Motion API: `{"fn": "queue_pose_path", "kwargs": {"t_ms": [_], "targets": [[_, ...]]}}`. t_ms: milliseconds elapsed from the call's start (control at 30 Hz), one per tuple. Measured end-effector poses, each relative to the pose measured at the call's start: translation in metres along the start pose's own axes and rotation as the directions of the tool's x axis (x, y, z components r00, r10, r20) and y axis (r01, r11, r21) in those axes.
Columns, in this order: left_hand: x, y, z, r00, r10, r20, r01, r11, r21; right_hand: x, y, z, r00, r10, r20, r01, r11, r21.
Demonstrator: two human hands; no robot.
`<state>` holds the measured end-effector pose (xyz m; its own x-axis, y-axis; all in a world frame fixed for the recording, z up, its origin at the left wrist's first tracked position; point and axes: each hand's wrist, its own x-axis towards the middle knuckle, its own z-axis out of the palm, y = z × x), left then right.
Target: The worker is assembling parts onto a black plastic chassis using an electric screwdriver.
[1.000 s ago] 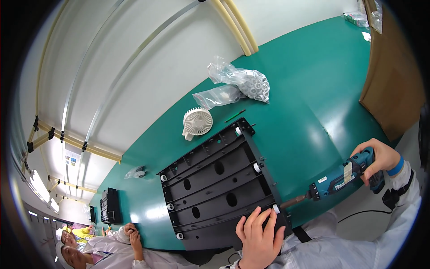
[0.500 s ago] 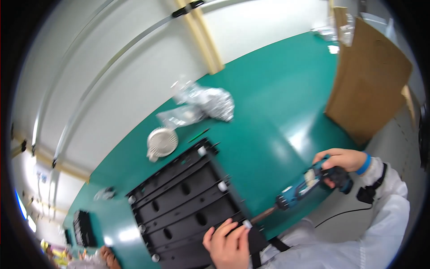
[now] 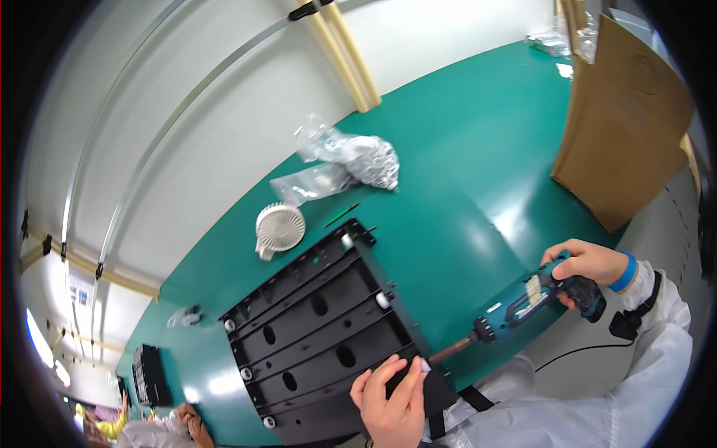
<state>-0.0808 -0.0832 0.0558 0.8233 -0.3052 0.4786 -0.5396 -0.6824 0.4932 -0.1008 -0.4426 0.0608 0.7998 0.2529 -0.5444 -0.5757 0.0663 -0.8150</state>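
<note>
A black ribbed plastic panel (image 3: 314,321) with round holes and white corner studs lies on the green table (image 3: 463,172). My left hand (image 3: 392,399) presses flat on its near corner, fingers spread beside a white stud (image 3: 425,365). My right hand (image 3: 590,272) grips a teal and black electric screwdriver (image 3: 523,302). Its bit points at that near corner stud and appears to touch it.
A small white fan (image 3: 278,228) and clear plastic bags (image 3: 347,160) lie beyond the panel. A brown cardboard sheet (image 3: 620,127) stands at the table's right edge. Another black part (image 3: 149,373) and another person's hands (image 3: 187,418) are at the far left.
The view has swung, shifting the panel and table leftward and then back in the picture. Both hands keep their hold; the screwdriver bit stays at the panel's near corner.
</note>
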Motion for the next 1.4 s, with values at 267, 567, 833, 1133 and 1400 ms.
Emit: {"fn": "queue_pose_path", "kwargs": {"t_ms": [267, 567, 833, 1133, 1400], "targets": [[-0.003, -0.005, -0.004, 1.000, 0.006, -0.001, -0.006, 1.000, -0.006, 0.009, -0.003, 0.008, 0.996, -0.016, -0.088, 0.016, 1.000, 0.002], [-0.005, -0.004, -0.009, 0.999, 0.021, 0.024, -0.021, 1.000, 0.006, 0.015, -0.009, 0.008, 0.997, -0.026, -0.075, 0.022, 0.999, -0.047], [-0.003, -0.004, -0.007, 1.000, 0.008, 0.031, -0.008, 1.000, -0.013, 0.012, -0.013, 0.008, 0.996, -0.058, -0.072, 0.053, 0.996, -0.077], [-0.004, -0.004, -0.007, 1.000, 0.003, 0.022, -0.003, 1.000, -0.011, 0.014, -0.011, 0.007, 0.995, -0.072, -0.066, 0.068, 0.996, -0.060], [-0.006, -0.004, -0.007, 1.000, 0.004, 0.022, -0.003, 1.000, -0.008, 0.016, -0.010, 0.004, 0.996, -0.077, -0.053, 0.073, 0.995, -0.063]]}}
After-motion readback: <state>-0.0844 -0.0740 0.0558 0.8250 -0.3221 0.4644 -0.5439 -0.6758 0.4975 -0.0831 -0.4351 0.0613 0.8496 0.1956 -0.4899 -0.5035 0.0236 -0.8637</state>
